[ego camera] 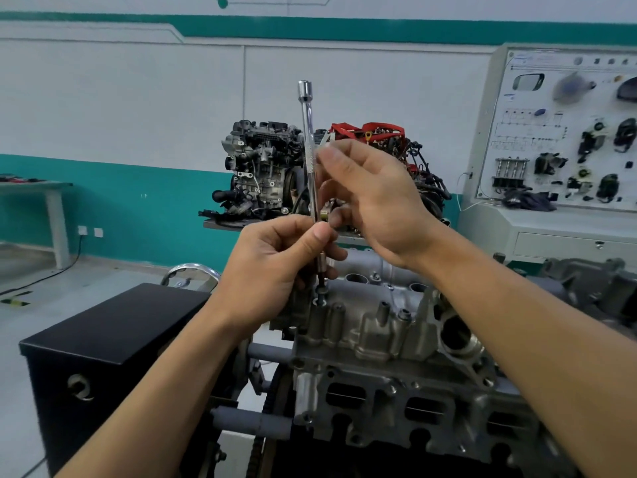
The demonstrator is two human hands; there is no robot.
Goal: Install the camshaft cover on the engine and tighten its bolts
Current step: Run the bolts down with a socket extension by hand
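Nearest, below both grips, lies the engine [396, 408], its ported face toward the camera and its lower edge cut off by the frame. On top of it sits the cover [372, 326], a grey casting. Its long axis runs from under the left grip off to the right, where the right forearm hides its far end.

A bolt [322, 293] stands upright at the cover's left end, directly beneath the left grip. Whether its head is seated in the socket [321, 267] above it is hard to make out, as the curled fingers shade that spot.

The bar [307, 132] is a long chrome extension. It stands nearly upright over the bolt, socket end down and square-drive end up, with the top leaning a little left.

The left grip [275, 270] is clamped on the bar's lower part, thumb and fingers pinching it and hiding a stretch of it. The right grip [372, 201], just above and to the right, pinches the knurled section with thumb and fingertips, which are blurred.

Left of the left grip and lower is a black box [113, 326], and a chrome ring [189, 270] is half hidden behind it.

Beyond the grips two further engines [262, 167] stand on a stand, the right one red-topped and mostly hidden by the right grip. Far right is a training panel [568, 132], and far left a bench [34, 188] cut off by the frame.
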